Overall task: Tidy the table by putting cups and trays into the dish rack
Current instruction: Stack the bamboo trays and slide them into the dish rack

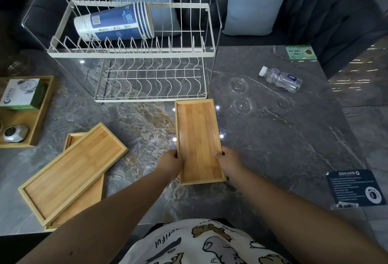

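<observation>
gripping bamboo tray (197, 138) by both long edges, left hand (171, 162), right hand (228, 157), fingers (219, 154) pinching it

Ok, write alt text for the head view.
Both hands, left hand and right hand, grip a bamboo tray before a two-tier dish rack holding stacked paper cups. Two more trays lie stacked at left.

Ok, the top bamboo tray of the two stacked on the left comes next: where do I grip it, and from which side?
Probably by its two long rims, one hand per side, as the left hand and right hand now hold the center tray. The top tray lies skewed across the lower tray, so its raised rims overhang and are exposed. Come from its near end.
</observation>
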`<control>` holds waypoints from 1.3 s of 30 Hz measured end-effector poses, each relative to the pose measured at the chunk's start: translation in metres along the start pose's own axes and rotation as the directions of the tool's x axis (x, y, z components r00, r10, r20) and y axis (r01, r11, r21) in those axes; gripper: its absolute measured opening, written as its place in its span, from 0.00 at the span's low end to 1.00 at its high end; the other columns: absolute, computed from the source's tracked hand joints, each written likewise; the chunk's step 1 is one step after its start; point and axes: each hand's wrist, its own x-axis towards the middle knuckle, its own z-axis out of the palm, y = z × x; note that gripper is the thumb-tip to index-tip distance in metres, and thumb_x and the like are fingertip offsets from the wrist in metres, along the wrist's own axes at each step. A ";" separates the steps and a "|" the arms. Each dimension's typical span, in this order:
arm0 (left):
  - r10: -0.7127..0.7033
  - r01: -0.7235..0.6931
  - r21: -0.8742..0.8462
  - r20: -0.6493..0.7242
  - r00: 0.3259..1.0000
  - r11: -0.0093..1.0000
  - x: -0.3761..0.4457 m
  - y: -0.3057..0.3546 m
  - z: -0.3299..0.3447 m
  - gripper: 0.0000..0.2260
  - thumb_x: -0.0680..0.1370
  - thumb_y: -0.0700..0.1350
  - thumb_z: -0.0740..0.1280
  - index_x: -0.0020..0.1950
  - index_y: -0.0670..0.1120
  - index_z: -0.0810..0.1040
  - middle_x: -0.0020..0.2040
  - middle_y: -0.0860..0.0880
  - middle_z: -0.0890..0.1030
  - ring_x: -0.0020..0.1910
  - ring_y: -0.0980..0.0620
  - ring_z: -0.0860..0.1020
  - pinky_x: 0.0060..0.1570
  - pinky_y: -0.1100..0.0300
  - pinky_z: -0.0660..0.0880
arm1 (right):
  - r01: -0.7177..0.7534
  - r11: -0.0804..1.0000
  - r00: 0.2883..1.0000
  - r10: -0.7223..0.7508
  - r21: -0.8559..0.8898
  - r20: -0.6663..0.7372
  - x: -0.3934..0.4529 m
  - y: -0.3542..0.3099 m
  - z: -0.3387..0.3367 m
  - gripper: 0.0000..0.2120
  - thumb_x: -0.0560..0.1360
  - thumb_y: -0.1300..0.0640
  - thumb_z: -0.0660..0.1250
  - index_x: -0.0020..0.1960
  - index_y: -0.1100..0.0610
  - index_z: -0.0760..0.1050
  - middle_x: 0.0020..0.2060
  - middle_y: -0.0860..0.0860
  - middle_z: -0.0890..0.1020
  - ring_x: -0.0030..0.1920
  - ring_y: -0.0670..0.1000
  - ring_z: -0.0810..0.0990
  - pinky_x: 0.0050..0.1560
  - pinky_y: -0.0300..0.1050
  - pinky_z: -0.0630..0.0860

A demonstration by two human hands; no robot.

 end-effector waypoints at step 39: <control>0.320 -0.255 0.522 -0.038 0.947 0.814 -0.029 -0.084 -0.132 0.17 0.81 0.50 0.60 0.67 0.44 0.73 0.63 0.41 0.78 0.59 0.43 0.77 0.58 0.54 0.71 | 0.349 0.621 0.850 -0.525 -0.702 -0.042 -0.090 -0.066 0.087 0.24 0.78 0.51 0.59 0.72 0.57 0.66 0.73 0.55 0.66 0.72 0.58 0.61 0.71 0.53 0.61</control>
